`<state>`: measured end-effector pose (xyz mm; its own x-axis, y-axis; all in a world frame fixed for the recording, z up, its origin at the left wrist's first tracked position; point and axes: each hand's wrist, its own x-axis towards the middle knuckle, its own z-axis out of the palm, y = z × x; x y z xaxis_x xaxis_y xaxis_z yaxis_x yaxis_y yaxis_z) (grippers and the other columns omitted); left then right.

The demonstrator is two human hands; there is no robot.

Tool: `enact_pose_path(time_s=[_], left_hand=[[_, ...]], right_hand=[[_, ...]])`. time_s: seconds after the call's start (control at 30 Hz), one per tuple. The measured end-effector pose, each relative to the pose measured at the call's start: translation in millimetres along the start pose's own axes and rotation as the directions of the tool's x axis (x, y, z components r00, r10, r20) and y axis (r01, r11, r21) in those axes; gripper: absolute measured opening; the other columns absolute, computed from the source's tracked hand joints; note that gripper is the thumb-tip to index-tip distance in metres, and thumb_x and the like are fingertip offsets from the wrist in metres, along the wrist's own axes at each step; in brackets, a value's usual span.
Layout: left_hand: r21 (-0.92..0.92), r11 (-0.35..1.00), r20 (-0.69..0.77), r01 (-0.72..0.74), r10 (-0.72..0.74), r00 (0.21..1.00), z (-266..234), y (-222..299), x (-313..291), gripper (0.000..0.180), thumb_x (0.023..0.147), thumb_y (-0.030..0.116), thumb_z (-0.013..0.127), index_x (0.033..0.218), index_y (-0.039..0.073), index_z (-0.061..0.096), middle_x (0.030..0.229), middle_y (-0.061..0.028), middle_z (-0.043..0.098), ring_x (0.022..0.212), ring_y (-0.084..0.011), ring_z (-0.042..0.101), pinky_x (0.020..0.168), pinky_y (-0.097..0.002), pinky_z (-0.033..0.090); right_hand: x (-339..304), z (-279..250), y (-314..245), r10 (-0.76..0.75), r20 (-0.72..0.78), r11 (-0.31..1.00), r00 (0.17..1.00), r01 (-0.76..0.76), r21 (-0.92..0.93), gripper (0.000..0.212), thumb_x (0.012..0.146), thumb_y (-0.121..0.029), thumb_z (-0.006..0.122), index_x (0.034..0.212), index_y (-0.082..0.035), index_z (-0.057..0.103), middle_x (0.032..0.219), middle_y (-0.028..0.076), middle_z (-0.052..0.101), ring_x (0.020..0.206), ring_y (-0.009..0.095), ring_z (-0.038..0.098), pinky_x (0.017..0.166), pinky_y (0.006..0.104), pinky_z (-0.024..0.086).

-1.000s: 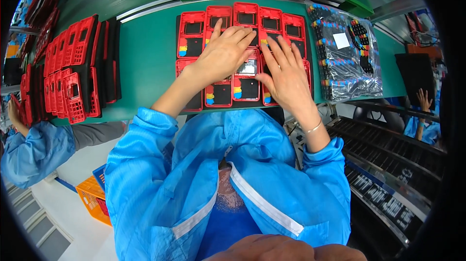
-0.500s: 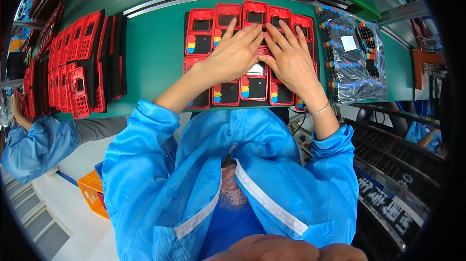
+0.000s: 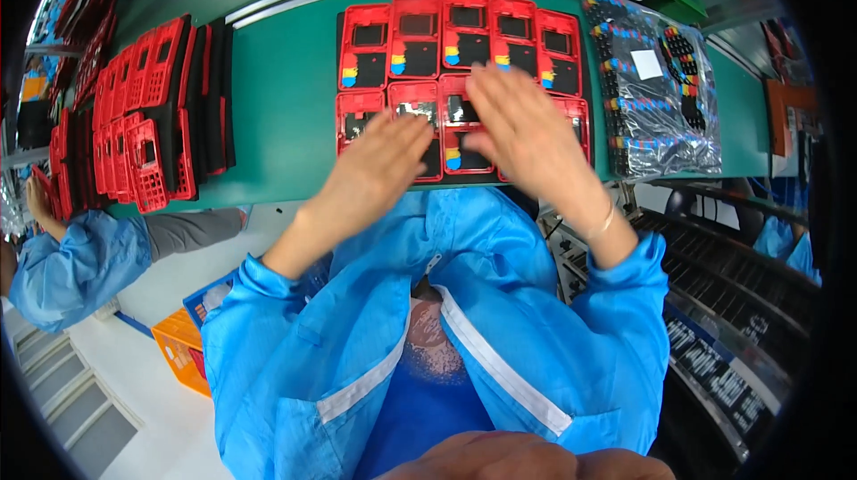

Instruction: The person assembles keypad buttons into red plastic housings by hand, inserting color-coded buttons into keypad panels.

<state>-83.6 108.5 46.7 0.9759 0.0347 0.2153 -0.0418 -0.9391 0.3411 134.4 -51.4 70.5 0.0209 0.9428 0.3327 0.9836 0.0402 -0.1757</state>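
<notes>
Two rows of red handset housings [image 3: 415,38] with black panels and small coloured keypads lie side by side on the green belt [image 3: 286,114]. My left hand [image 3: 379,168] hovers flat over the near row's left end, fingers together, holding nothing. My right hand [image 3: 527,136] is spread over the near row's right part, blurred by motion and empty. Both hands hide parts of the near row. My blue sleeves reach in from below.
A clear bag of coloured keypads [image 3: 656,92] lies right of the housings. Stacks of red housings and black parts [image 3: 143,119] stand at the belt's left. Another person's blue sleeve [image 3: 76,261] is at far left. An orange crate [image 3: 183,351] sits on the floor.
Both hands have pulled back toward me off the far and middle housings and now sit lower over the near row. The far row is uncovered.
</notes>
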Motion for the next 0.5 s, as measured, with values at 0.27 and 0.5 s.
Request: enact_pose_path(time_s=[0.27,0.5], left_hand=[[0.15,0.983,0.005,0.101,-0.103,0.995,29.9,34.8,-23.0,0.075,0.084,0.029,0.078,0.147,-0.003,0.052,0.154,-0.0227,0.049,0.148,-0.0388,0.043,0.123,-0.0537,0.034],[0.252,0.966,-0.061,0.054,-0.04,0.997,38.9,46.2,-10.4,0.061,0.087,0.021,0.074,0.135,-0.014,0.057,0.146,-0.0273,0.054,0.14,-0.0428,0.049,0.118,-0.0531,0.041]], right_hand=[[-49.8,37.4,-53.4,0.043,0.068,0.998,0.997,-0.046,0.039,0.069,0.088,-0.03,0.075,0.141,0.009,0.054,0.148,0.024,0.053,0.141,0.038,0.05,0.12,0.049,0.04],[-45.0,47.0,-60.9,0.072,0.103,0.995,0.992,-0.064,-0.08,0.07,0.083,-0.027,0.077,0.14,0.009,0.056,0.149,0.024,0.053,0.142,0.037,0.049,0.12,0.0499,0.039]])
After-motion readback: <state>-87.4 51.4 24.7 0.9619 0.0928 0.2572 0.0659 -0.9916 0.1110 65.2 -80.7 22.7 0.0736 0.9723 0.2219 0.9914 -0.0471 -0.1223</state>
